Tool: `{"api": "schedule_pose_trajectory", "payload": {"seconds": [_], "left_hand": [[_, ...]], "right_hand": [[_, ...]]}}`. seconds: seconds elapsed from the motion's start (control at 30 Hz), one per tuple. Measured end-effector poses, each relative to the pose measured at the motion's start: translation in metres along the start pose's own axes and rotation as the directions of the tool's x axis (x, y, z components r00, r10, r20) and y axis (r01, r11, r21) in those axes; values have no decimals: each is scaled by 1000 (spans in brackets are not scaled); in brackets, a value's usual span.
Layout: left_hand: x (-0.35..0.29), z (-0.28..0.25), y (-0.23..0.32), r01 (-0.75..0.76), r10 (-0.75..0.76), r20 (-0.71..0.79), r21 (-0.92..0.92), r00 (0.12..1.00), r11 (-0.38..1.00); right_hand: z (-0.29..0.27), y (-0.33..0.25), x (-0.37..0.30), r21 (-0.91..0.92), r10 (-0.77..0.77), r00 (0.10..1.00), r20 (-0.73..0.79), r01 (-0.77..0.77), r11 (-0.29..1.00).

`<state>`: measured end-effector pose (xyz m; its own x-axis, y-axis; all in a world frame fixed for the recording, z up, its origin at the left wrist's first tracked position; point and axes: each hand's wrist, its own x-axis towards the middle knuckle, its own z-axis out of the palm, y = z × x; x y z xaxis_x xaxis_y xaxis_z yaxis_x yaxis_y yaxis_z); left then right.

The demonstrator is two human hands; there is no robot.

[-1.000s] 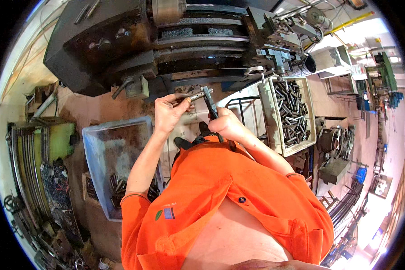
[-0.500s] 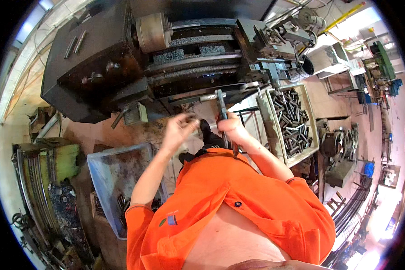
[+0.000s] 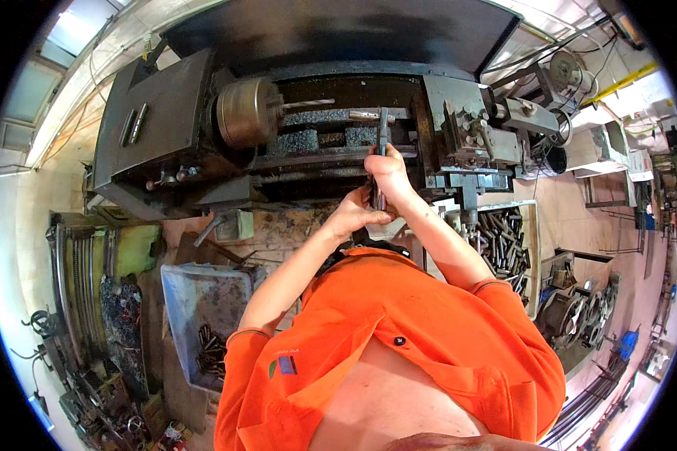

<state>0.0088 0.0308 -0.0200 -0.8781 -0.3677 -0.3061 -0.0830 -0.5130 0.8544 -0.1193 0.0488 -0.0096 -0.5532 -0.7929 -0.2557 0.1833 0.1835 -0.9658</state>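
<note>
My right hand is closed round a long grey metal tool whose exact kind I cannot make out. A short bright metal cylinder sticks out sideways at its far end. My left hand is closed at the tool's near end, its thumb pointing right; its other fingers are partly hidden. Both hands are in front of a lathe, with the tool reaching over its bed. To the left is the round lathe chuck, with a thin rod projecting from it.
Two short metal bars lie on the dark headstock. The lathe carriage stands right of my hands. A tray holding several metal cylinders is at the right; a translucent bin with metal pieces is at lower left.
Both hands have moved forward toward the lathe, the right one carrying the tool. My left hand, apart from it before, has come in at the tool's near end. The view has shifted.
</note>
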Motion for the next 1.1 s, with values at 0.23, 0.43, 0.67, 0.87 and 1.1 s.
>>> {"api": "schedule_pose_trajectory", "payload": {"seconds": [0.23, 0.43, 0.67, 0.87, 1.1], "left_hand": [[21, 10, 16, -77, 73, -35, -111, 997, 991], [17, 9, 30, -48, 44, -44, -78, 998, 996], [4, -15, 33, -40, 39, -15, -87, 999, 995], [-14, -45, 44, 49, -47, 34, -58, 998, 997], [-27, -73, 43, -10, 14, 48, -75, 999, 997]], "right_hand": [[-7, -25, 13, 21, 21, 998, 63, -23, 1000], [1, -37, 17, -80, -17, 998, 59, 22, 997], [30, -43, 15, -118, 41, 999, 19, -38, 992], [59, -32, 20, -295, -126, 990, 56, 137, 946], [90, -32, 19, -204, 39, 999, 1, -38, 978]]}}
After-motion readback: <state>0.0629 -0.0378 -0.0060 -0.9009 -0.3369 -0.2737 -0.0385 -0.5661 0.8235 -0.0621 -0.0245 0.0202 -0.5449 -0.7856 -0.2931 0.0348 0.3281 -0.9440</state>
